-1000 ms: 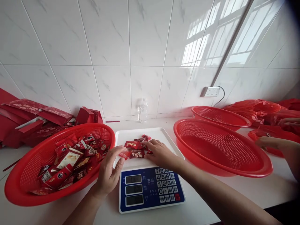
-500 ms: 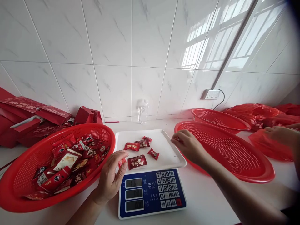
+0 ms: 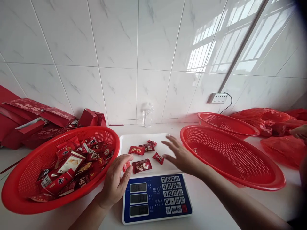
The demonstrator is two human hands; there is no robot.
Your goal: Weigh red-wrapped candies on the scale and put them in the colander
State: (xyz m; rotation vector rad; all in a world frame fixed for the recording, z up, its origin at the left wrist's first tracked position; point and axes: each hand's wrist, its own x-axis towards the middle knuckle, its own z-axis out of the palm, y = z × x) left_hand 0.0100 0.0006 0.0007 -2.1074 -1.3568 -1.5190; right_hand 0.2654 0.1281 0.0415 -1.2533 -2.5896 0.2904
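Note:
My left hand [image 3: 117,179] curves at the tray's left edge, thumb and fingers apart. Just beyond its thumb lies a small red packet [image 3: 127,165]. Over the right side of the white scale tray [image 3: 168,166], my right hand [image 3: 183,156] reaches with spread fingers, close to a twist-wrapped candy [image 3: 158,158]. A larger dark red packet [image 3: 142,166], a bright red packet [image 3: 136,150], a dark packet [image 3: 148,147] and another small candy [image 3: 153,142] also rest on the tray. The scale's blue panel [image 3: 155,191] faces me.
At left stands a red basket [image 3: 16,179] of wrapped sweets, with red boxes [image 3: 48,119] behind. A red basket [image 3: 275,179] at right holds a small item [image 3: 195,149]; another basket [image 3: 251,130], red bags [image 3: 261,118] and another person's hand [image 3: 301,131] are beyond. A clear bottle [image 3: 148,115] stands by the wall.
My right hand has moved left from the right basket's rim to over the tray, its pinched fingers spreading. The small item in that basket now shows. My left hand stays put.

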